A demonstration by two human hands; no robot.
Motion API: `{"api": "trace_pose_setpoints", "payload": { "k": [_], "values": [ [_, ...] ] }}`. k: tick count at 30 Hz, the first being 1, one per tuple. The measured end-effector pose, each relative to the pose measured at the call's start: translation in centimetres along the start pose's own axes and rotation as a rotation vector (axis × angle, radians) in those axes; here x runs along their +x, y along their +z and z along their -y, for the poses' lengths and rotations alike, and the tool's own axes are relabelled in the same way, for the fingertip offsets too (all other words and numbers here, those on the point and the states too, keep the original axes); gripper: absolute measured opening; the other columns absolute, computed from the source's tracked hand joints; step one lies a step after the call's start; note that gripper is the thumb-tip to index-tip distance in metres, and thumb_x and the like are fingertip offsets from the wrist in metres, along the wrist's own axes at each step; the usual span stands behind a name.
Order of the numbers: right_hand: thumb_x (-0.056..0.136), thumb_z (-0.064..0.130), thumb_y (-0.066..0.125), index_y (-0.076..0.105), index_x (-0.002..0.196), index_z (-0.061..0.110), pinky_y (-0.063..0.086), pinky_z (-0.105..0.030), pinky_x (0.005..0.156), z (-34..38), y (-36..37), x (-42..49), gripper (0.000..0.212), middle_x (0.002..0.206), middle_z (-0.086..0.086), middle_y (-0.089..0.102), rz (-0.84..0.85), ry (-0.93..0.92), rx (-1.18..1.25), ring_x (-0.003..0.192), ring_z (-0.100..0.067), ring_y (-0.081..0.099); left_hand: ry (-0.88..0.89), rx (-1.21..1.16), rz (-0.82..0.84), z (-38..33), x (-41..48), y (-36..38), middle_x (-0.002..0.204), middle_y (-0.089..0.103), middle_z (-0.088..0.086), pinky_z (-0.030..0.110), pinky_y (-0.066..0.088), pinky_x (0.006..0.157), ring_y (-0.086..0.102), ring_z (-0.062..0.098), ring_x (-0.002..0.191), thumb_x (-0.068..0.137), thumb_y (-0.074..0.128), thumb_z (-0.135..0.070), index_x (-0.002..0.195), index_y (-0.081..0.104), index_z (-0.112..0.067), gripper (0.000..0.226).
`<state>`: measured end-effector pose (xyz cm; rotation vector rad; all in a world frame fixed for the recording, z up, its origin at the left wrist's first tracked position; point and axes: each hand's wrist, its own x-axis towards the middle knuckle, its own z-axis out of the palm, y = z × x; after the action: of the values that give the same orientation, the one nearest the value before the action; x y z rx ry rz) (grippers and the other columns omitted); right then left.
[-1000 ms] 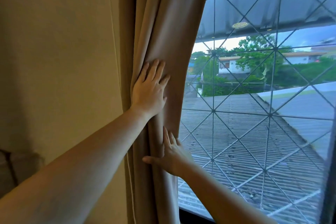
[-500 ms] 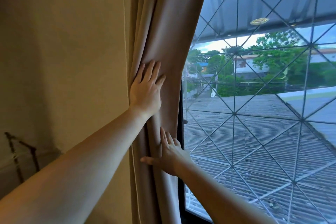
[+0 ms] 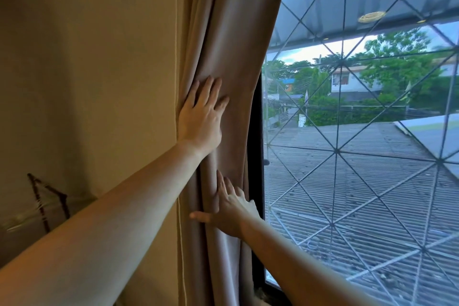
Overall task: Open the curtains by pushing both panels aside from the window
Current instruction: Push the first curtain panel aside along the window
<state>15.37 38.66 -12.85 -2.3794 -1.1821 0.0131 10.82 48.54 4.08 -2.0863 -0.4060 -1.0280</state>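
Observation:
A beige curtain panel (image 3: pixel 238 32) hangs bunched in folds against the wall at the window's left edge. My left hand (image 3: pixel 201 119) lies flat on the folds at mid height, fingers spread, palm pressing the cloth. Lower down, my right hand (image 3: pixel 231 213) also rests flat against the curtain, fingers pointing up and thumb out to the left. Neither hand grips the fabric. The window (image 3: pixel 360 156) to the right is uncovered, with a metal diamond grille behind the glass. No second panel is in view.
A yellowish wall (image 3: pixel 87 69) fills the left side, with a thin cord (image 3: pixel 180 231) hanging beside the curtain. The dark window frame (image 3: pixel 258 181) runs just right of the curtain. A dark wire object (image 3: pixel 42 201) sits at lower left.
The curtain has been pushed further left, baring the dark window frame. Both hands stay flat on the fabric, and the view has shifted left.

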Motion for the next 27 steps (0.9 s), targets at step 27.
{"api": "trace_pose_setpoints", "payload": {
  "k": [27],
  "values": [
    [0.062, 0.107, 0.028, -0.015, 0.164, 0.042, 0.039, -0.061, 0.115, -12.0, -4.5, -13.6, 0.128, 0.177, -0.001, 0.008, -0.079, 0.118, -0.136, 0.158, -0.033, 0.014, 0.024, -0.332, -0.099, -11.7, -0.7, -9.3, 0.18, 0.021, 0.013, 0.056, 0.009, 0.137, 0.014, 0.033, 0.169, 0.102, 0.056, -0.046, 0.163, 0.046, -0.028, 0.064]
  ]
}}
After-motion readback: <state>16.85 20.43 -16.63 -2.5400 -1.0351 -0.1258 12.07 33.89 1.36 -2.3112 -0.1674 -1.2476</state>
